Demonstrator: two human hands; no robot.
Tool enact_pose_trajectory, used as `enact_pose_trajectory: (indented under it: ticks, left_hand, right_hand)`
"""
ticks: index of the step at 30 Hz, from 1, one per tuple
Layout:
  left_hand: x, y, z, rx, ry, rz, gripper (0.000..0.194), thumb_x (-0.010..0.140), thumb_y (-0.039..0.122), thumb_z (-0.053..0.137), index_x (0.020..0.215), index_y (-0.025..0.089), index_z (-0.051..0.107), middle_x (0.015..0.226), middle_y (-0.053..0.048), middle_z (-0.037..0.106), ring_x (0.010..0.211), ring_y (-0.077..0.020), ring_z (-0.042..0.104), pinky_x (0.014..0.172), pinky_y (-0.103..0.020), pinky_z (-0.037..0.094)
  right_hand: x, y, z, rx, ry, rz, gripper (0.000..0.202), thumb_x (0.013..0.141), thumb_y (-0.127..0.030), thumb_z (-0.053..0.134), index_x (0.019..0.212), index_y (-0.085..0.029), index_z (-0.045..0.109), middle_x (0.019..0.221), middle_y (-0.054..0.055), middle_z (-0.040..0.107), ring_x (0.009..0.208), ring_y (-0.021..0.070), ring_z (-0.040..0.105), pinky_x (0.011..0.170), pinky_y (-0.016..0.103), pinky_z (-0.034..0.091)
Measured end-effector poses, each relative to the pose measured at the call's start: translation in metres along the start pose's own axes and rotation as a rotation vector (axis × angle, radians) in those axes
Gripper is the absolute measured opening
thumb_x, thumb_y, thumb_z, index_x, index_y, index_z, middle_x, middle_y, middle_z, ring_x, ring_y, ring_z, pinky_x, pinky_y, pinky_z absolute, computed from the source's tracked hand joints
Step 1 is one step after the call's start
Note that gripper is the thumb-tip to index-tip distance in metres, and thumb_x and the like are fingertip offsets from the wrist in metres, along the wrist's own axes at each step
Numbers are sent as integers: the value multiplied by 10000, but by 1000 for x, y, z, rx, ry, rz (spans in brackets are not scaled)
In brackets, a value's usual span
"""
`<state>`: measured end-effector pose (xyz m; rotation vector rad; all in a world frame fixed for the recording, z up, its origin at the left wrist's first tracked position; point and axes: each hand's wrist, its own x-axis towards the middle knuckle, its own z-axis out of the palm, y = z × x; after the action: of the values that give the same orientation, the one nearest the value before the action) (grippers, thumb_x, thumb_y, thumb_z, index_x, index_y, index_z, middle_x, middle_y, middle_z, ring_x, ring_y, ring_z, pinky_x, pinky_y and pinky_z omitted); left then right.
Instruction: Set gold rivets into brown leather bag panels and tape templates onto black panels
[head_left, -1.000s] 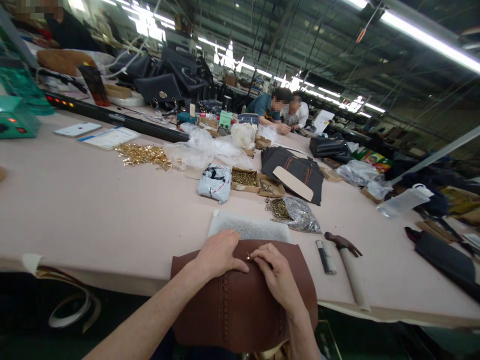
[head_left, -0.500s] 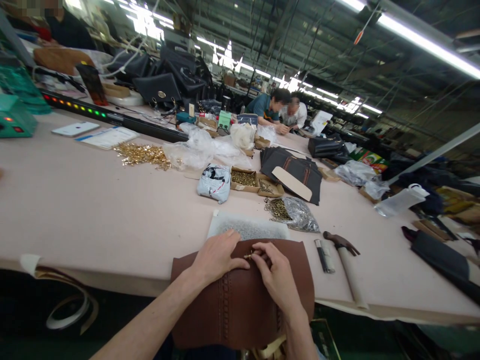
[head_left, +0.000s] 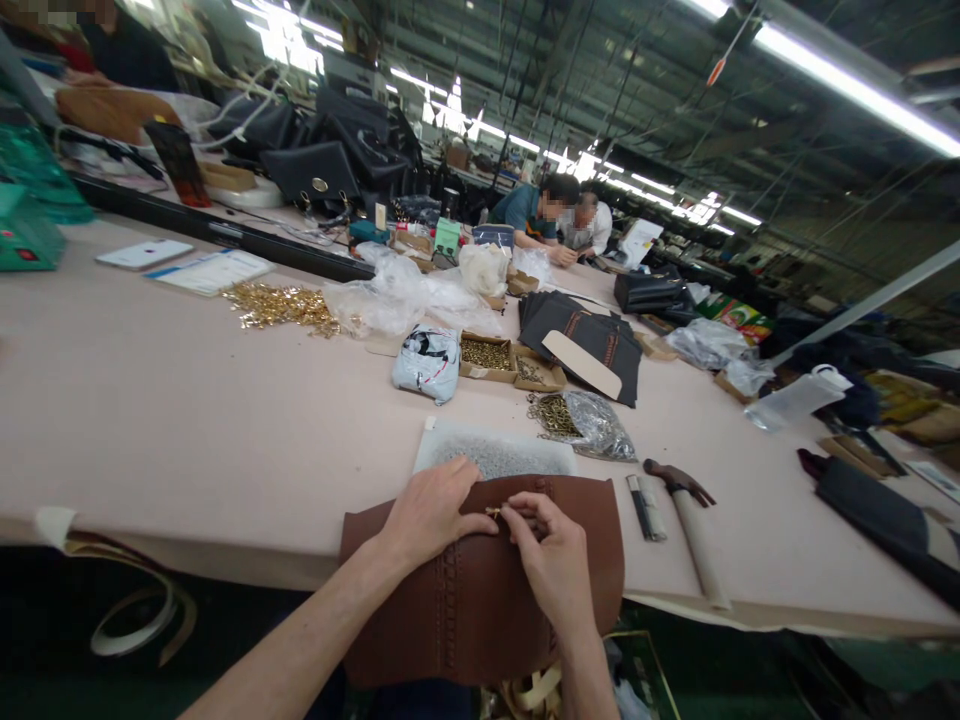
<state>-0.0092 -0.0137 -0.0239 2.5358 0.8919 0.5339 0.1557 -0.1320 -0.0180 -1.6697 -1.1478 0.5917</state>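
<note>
A brown leather panel point(head_left: 495, 610) with stitched, braided bands hangs over the table's front edge. My left hand point(head_left: 431, 510) grips its upper part, the thumb lying on the leather and the fingers towards the far edge. Between thumb and fingertips, my right hand point(head_left: 551, 545) pinches a small gold metal fitting point(head_left: 493, 511) against the leather, close to the left thumb. How the fitting sits in the leather cannot be made out. Under the panel's far edge lies a speckled whitish slab point(head_left: 495, 455).
To the right are a hammer point(head_left: 694, 530) and short metal cylinders point(head_left: 646, 508). Beyond the slab are a plastic bag of brass hardware point(head_left: 581, 425), cardboard boxes of small parts point(head_left: 487, 355) and dark leather panels point(head_left: 581, 340). Gold pieces point(head_left: 281, 307) lie left. Two people point(head_left: 555, 215) lean over the far table.
My right hand has shifted slightly, still pinching the gold fitting. The panel's right side has moved a little; my left hand stays in place. The view has shifted slightly.
</note>
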Motion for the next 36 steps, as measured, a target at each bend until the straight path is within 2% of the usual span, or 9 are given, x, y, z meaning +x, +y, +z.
enact_pose_trajectory:
  ticks: [5,8,11,16,18,23,27,30,36]
  left_hand:
    - [-1,-2,2,6,10,0,501,821,631,771,1043,219,594,1048,-17,664,922,-237,658,727,-326,451]
    - [-1,-3,3,3,16,-12,504,824,632,770,1048,218,588,1030,-19,663,923,-235,659,736,-322,456]
    - [0,-3,4,0,8,-21,499,822,633,773,1033,222,585,1018,-14,659,922,-233,661,740,-322,460]
    - [1,-5,5,-8,-6,-26,497,818,635,777,1012,221,584,1015,-11,656,916,-237,658,731,-325,459]
    - [2,-6,4,-18,-13,-22,454,855,610,756,1013,221,583,1018,-11,654,922,-235,657,739,-323,458]
    - [2,-4,-1,-4,-42,-14,281,996,495,616,975,218,574,1026,-25,650,910,-222,648,751,-320,453]
    - [3,-1,-3,22,-56,-21,264,1021,475,564,957,219,579,1022,-39,657,907,-230,646,745,-321,450]
    - [4,-1,-2,6,-57,-24,264,1016,479,565,958,223,591,1021,-40,663,901,-233,652,740,-324,457]
    - [-3,5,-13,-17,-61,-33,267,978,490,620,1017,227,634,1053,-45,696,939,-238,683,768,-328,507]
  right_hand:
    - [3,-1,4,-82,40,-61,146,958,-370,681,995,-240,737,948,18,763,833,187,715,786,281,552]
    - [6,1,6,-198,62,-145,136,957,-345,688,1050,-251,721,1060,37,726,867,192,689,805,307,546]
    - [11,0,5,-301,53,-234,139,953,-304,686,1082,-262,715,1187,64,673,999,222,666,879,347,545]
    - [25,-8,-6,-474,7,-334,409,903,-242,741,1302,-285,663,1392,84,620,1299,301,540,1119,482,437]
    - [32,-11,-10,-514,-54,-323,419,883,-224,764,1287,-284,668,1334,68,662,1285,298,543,1128,488,412]
    - [53,-10,-21,-467,-264,-200,225,869,-214,753,1084,-245,693,1136,45,715,1134,267,607,1019,411,450]
    - [69,-5,-26,-435,-398,-131,197,822,-225,777,997,-222,685,1025,30,728,1007,246,635,913,348,469]
    - [79,-7,-28,-479,-487,-120,192,811,-242,772,996,-227,722,1032,33,749,986,244,657,893,332,466]
    - [68,-31,-33,-680,-526,-164,121,847,-361,737,880,-245,726,960,39,772,932,271,688,820,341,471]
